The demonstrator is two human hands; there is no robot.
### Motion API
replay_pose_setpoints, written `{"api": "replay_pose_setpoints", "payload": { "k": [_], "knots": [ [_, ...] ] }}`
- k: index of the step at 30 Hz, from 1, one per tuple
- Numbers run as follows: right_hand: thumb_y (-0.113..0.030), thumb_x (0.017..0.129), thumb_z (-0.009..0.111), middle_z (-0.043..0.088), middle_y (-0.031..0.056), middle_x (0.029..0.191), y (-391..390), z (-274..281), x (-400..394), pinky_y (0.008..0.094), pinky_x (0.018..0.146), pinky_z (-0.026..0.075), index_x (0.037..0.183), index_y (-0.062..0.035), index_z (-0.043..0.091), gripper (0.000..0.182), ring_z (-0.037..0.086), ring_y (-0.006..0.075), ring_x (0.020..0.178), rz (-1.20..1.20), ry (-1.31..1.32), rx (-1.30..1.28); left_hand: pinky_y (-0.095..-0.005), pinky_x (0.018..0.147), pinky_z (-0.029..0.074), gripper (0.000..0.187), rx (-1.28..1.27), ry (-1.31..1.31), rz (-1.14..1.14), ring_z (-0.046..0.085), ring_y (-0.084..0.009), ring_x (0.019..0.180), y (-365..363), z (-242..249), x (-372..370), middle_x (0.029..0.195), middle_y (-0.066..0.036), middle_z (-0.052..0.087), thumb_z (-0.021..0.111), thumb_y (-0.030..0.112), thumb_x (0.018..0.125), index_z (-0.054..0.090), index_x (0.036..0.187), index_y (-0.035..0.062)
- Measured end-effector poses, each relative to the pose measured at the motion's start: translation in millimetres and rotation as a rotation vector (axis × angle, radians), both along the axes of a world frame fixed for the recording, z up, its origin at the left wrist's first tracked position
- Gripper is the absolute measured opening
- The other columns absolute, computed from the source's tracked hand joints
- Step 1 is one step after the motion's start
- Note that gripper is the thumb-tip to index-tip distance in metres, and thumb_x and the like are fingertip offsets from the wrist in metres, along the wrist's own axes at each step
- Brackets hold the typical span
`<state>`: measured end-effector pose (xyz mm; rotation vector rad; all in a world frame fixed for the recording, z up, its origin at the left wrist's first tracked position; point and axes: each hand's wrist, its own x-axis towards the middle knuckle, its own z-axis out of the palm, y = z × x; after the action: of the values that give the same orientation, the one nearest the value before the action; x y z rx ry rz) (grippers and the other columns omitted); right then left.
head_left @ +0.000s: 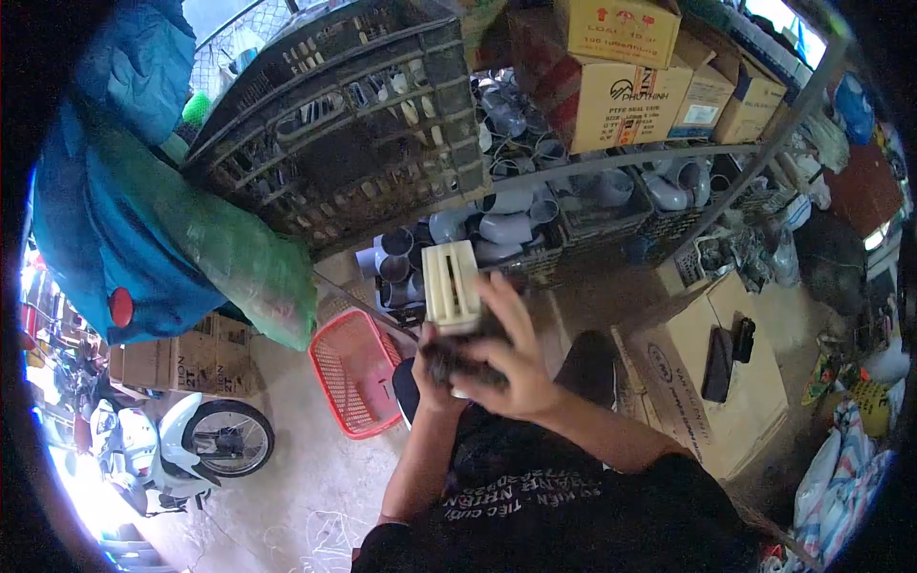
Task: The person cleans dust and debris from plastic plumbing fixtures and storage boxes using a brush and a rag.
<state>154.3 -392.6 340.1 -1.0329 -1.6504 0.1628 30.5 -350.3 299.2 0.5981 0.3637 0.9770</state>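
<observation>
A cream-coloured slotted block [451, 279] is held upright in front of me, its long ribs facing up. My left hand [439, 382] is wrapped round the lower end, where a dark, blurred object [463, 361] covers the block's base. My right hand [516, 368] is at the right side of that dark object, its fingers apart and smeared by motion. What the dark object is I cannot make out, and whether the right hand grips it is unclear.
A red plastic basket [355, 372] sits on the floor at left. Grey pipe fittings [506, 227] fill crates ahead, below cardboard boxes [626, 100]. A large black crate [353, 134] leans at upper left. Flattened cardboard [755, 401] lies at right; a motorbike [181, 444] stands lower left.
</observation>
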Motion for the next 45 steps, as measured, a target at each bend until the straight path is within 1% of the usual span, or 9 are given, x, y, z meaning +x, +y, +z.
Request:
{"api": "replay_pose_setpoints", "payload": {
  "k": [6, 12, 15, 20, 23, 28, 30, 37, 45],
  "knots": [
    [-0.012, 0.074, 0.071, 0.037, 0.0238, 0.142, 41.9, 25.5, 36.5, 0.0472, 0.106, 0.029, 0.086, -0.0009, 0.055, 0.023, 0.038, 0.0393, 0.131, -0.126, 0.296, -0.011, -0.0407, 0.063, 0.057, 0.062, -0.145, 0.004, -0.174, 0.067, -0.028, 0.077, -11.8, -4.1, 4.1, 0.099, -0.016, 0.064, 0.035, 0.055, 0.093, 0.048, 0.123, 0.0032],
    [-0.018, 0.073, 0.074, 0.029, 0.0295, 0.144, 6.5, 1.4, 20.8, 0.0475, 0.11, 0.023, 0.072, -0.0022, 0.048, 0.031, 0.024, 0.0446, 0.137, 0.075, 0.131, -0.014, -0.0438, 0.095, 0.046, 0.057, -0.12, -0.186, -0.115, 0.057, -0.0294, 0.109, -0.4, -8.6, 3.4, 0.124, -0.017, 0.055, 0.035, 0.045, 0.095, 0.044, 0.133, 0.003],
    [-0.014, 0.068, 0.077, 0.041, 0.0277, 0.137, -6.2, 8.3, 27.2, 0.0453, 0.105, 0.032, 0.065, -0.0036, 0.047, 0.032, 0.038, 0.0419, 0.13, 0.144, 0.027, -0.038, -0.0408, 0.095, 0.046, 0.057, -0.181, -0.118, -0.1, 0.058, -0.0276, 0.107, -6.4, -2.6, 5.9, 0.124, -0.016, 0.055, 0.036, 0.045, 0.095, 0.045, 0.132, 0.0035],
    [-0.004, 0.068, 0.075, 0.059, 0.0183, 0.117, 35.5, 2.4, 77.5, 0.0357, 0.088, 0.047, 0.077, -0.0019, 0.05, 0.026, 0.059, 0.0296, 0.108, -0.346, 0.006, 0.05, -0.0401, 0.051, 0.051, 0.091, -0.318, -0.461, -0.365, 0.061, -0.0333, 0.073, -10.5, -8.1, 14.1, 0.107, -0.023, 0.057, 0.042, 0.074, 0.08, 0.031, 0.14, 0.0062],
    [-0.006, 0.069, 0.073, 0.06, 0.0157, 0.114, 36.2, -2.2, 91.4, 0.0333, 0.085, 0.046, 0.088, -0.0029, 0.053, 0.029, 0.058, 0.0234, 0.101, -0.284, 0.529, -0.036, -0.0386, 0.046, 0.053, 0.088, -0.06, -0.433, -0.328, 0.063, -0.0365, 0.076, -10.4, 2.8, 9.9, 0.104, -0.026, 0.057, 0.039, 0.071, 0.083, 0.03, 0.139, 0.0035],
    [-0.016, 0.064, 0.077, 0.059, 0.0164, 0.111, -3.2, 25.5, 40.3, 0.0367, 0.082, 0.047, 0.091, -0.0044, 0.065, 0.031, 0.059, 0.0273, 0.098, -0.13, 0.008, 0.083, -0.0425, 0.074, 0.057, 0.077, -0.322, -0.494, -0.254, 0.063, -0.0326, 0.095, 1.3, -3.3, 8.2, 0.122, -0.02, 0.053, 0.026, 0.066, 0.09, 0.038, 0.136, 0.005],
    [-0.018, 0.059, 0.081, 0.058, 0.013, 0.106, -11.6, 21.8, 26.7, 0.0361, 0.074, 0.048, 0.084, -0.0063, 0.066, 0.032, 0.06, 0.0292, 0.091, -0.109, -0.068, 0.16, -0.0427, 0.097, 0.044, 0.074, -0.288, -0.566, -0.25, 0.053, -0.0263, 0.115, 1.2, -2.6, 12.1, 0.127, -0.016, 0.051, 0.023, 0.064, 0.093, 0.035, 0.139, 0.0071],
    [-0.005, 0.067, 0.076, 0.059, 0.0149, 0.099, 21.6, -2.5, 51.6, 0.0349, 0.074, 0.05, 0.086, 0.0012, 0.061, 0.025, 0.061, 0.0282, 0.087, -0.202, 0.071, 0.007, -0.0409, 0.05, 0.05, 0.088, -0.047, -0.086, -0.177, 0.061, -0.0324, 0.062, -6.6, 16.6, 8.1, 0.092, -0.022, 0.06, 0.023, 0.076, 0.084, 0.042, 0.128, 0.0022],
    [-0.006, 0.073, 0.073, 0.059, 0.0155, 0.101, 13.7, 0.7, 41.2, 0.0324, 0.076, 0.049, 0.089, 0.0024, 0.062, 0.021, 0.061, 0.0244, 0.088, -0.154, 0.403, 0.02, -0.0414, 0.049, 0.05, 0.09, -0.093, -0.331, -0.26, 0.058, -0.0315, 0.059, -3.0, -2.3, 10.4, 0.095, -0.02, 0.059, 0.041, 0.076, 0.078, 0.042, 0.128, 0.0016]
  ]
}}
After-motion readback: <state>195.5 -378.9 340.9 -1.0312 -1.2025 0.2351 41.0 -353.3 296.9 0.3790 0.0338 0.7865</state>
